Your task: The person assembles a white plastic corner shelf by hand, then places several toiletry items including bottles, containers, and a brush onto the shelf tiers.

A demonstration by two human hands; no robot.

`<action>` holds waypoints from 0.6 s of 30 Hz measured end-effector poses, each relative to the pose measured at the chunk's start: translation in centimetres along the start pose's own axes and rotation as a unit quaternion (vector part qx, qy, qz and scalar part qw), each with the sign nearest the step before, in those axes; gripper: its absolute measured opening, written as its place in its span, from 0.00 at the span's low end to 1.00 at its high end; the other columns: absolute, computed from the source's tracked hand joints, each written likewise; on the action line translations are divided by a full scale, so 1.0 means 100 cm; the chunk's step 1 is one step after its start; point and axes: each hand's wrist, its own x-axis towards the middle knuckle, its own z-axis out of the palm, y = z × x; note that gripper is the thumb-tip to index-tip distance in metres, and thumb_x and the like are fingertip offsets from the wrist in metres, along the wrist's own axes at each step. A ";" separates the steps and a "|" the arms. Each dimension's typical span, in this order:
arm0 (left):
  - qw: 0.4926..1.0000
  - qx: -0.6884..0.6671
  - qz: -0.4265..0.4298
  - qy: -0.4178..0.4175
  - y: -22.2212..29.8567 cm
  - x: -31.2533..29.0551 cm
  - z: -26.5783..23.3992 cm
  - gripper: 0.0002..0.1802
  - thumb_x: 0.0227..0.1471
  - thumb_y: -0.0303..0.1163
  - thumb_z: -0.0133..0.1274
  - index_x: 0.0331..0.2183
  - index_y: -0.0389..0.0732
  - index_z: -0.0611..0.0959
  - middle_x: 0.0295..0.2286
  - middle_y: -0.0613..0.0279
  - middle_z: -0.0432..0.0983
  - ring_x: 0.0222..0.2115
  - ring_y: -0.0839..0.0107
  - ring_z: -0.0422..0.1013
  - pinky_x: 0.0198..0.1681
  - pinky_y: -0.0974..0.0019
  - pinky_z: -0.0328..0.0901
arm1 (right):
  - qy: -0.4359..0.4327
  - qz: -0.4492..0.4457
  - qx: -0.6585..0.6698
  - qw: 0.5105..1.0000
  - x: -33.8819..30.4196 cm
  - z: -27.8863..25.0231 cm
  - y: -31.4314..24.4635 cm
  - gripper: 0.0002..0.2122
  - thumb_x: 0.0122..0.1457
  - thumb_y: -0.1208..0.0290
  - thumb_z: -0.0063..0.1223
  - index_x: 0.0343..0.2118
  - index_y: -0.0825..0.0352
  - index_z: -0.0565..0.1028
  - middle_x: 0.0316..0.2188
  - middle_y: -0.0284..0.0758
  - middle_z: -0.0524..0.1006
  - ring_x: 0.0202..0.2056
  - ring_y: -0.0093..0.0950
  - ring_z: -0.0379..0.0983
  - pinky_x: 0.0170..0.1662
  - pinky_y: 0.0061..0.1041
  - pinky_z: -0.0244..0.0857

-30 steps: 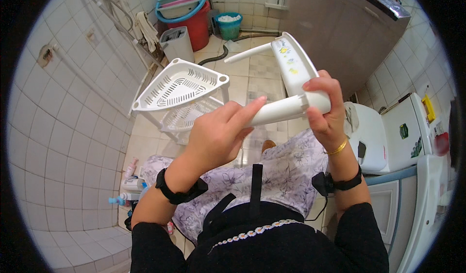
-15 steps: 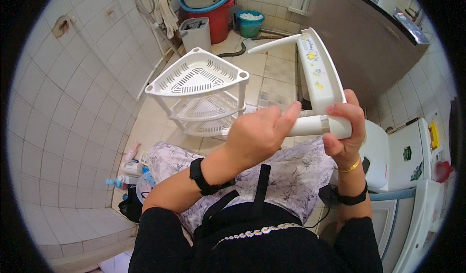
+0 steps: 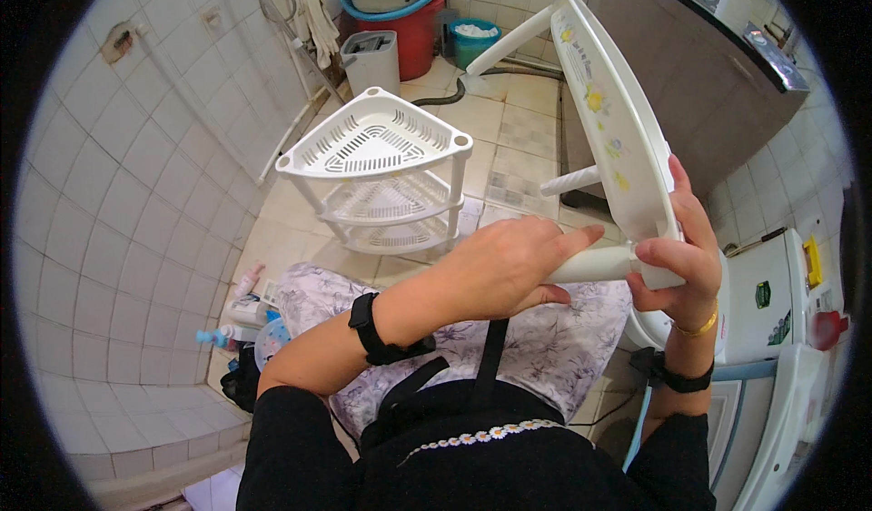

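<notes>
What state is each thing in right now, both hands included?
Left hand: closed around the white leg
Right hand: gripping the white tier at its corner
White leg: end at that corner; firmness of fit cannot be told
White tier: held up, tilted
Corner rack: assembled, standing upright
Teal bucket: open, something white inside
Red tub: upright, blue basin on top
Cloth: hanging

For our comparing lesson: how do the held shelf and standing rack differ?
Pose: the held shelf tilts, gripped by left hand and right hand; the standing rack is upright on the floor. Tiers: the held shelf is one; the standing rack shows three. Both are white with corner posts.
</notes>
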 end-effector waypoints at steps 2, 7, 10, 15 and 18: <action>0.999 -0.031 -0.014 0.007 0.003 -0.007 0.008 0.49 0.58 0.37 0.75 0.74 0.44 0.71 0.41 0.48 0.83 0.38 0.41 0.81 0.41 0.46 0.78 | -0.010 -0.004 -0.007 1.000 0.001 0.000 -0.002 0.17 0.44 0.66 0.80 0.39 0.52 0.86 0.45 0.42 0.85 0.53 0.48 0.84 0.79 0.76 0.49; 0.994 0.005 -0.021 0.106 0.012 -0.008 0.018 0.48 0.57 0.33 0.73 0.74 0.44 0.72 0.38 0.52 0.82 0.31 0.46 0.80 0.33 0.47 0.77 | 0.040 -0.025 0.007 0.999 0.014 0.007 -0.009 0.18 0.54 0.52 0.80 0.41 0.55 0.83 0.45 0.44 0.85 0.52 0.49 0.84 0.79 0.77 0.48; 0.978 0.108 -0.005 0.178 0.025 -0.001 0.017 0.49 0.53 0.31 0.74 0.74 0.47 0.74 0.35 0.55 0.79 0.29 0.51 0.79 0.31 0.49 0.76 | 0.105 -0.038 0.020 0.994 0.016 0.008 -0.015 0.25 0.60 0.41 0.78 0.44 0.57 0.81 0.45 0.46 0.85 0.53 0.51 0.85 0.79 0.77 0.49; 0.970 0.152 -0.038 0.188 0.028 0.011 0.012 0.51 0.48 0.34 0.77 0.72 0.52 0.78 0.34 0.58 0.77 0.28 0.52 0.79 0.31 0.51 0.75 | 0.133 -0.033 0.038 0.990 0.012 0.008 -0.001 0.23 0.75 0.40 0.59 0.48 0.59 0.81 0.48 0.51 0.85 0.55 0.51 0.84 0.80 0.70 0.50; 0.991 0.021 -0.086 0.103 0.036 0.015 0.001 0.38 0.57 0.38 0.74 0.67 0.50 0.81 0.37 0.54 0.85 0.35 0.49 0.85 0.36 0.50 0.78 | 0.114 -0.038 0.073 0.990 0.009 0.013 0.017 0.17 0.81 0.49 0.51 0.48 0.59 0.83 0.48 0.51 0.86 0.55 0.48 0.83 0.80 0.65 0.51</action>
